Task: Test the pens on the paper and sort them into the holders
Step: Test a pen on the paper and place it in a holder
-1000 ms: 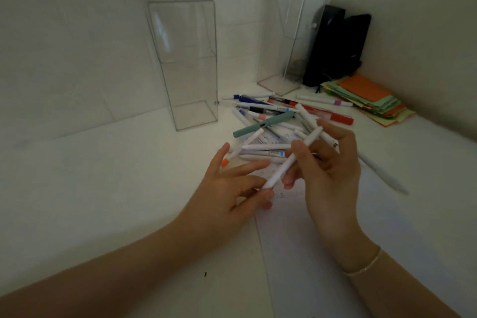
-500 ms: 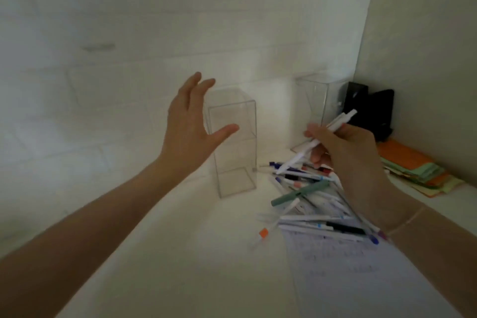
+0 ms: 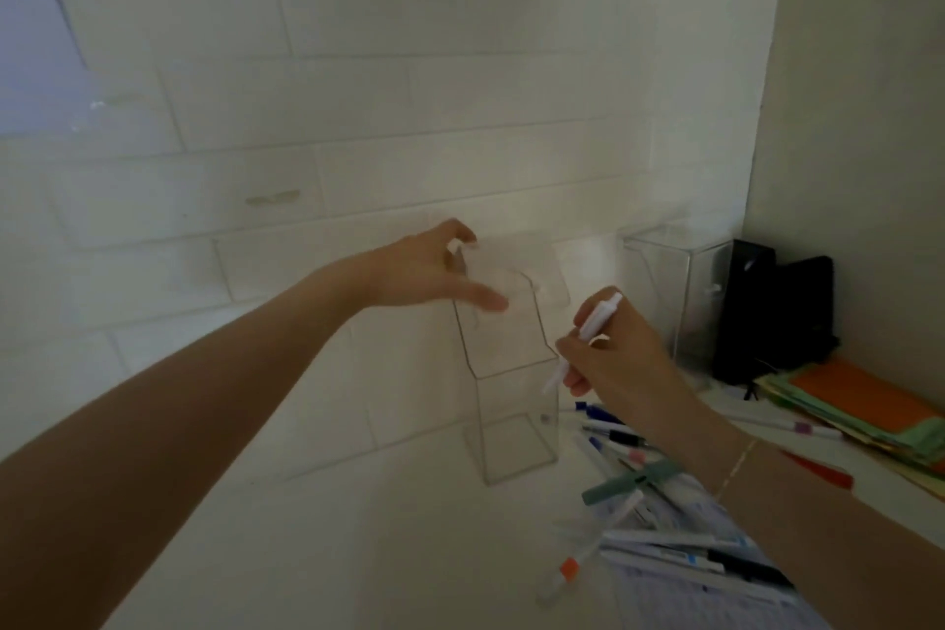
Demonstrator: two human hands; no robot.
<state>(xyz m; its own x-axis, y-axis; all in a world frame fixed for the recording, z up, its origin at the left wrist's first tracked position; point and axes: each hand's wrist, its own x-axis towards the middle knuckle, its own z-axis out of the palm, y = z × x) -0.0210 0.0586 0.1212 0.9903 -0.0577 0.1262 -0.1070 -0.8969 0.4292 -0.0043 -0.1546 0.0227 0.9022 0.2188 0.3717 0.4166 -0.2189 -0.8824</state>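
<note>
My left hand (image 3: pixel 429 271) grips the top of the nearer clear holder (image 3: pixel 516 445), thumb on the front and fingers curled over the back edge. The transparent top piece looks tilted up under the hand. Just right of that holder, my right hand (image 3: pixel 613 358) holds a white pen (image 3: pixel 593 322) with its tip pointing down-left. A second clear holder (image 3: pixel 675 281) stands further right by the wall. A pile of several pens (image 3: pixel 639 476) lies on the desk, partly over the test paper (image 3: pixel 690 593).
Black objects (image 3: pixel 767 312) stand in the right corner behind a stack of orange and green paper (image 3: pixel 859 404). A white tiled wall rises right behind the holders. One loose pen with an orange band (image 3: pixel 567 568) lies left of the paper.
The view has tilted up. My left hand went from the pen to the nearer holder's top and closed on it. My right hand carried the white pen up beside that holder.
</note>
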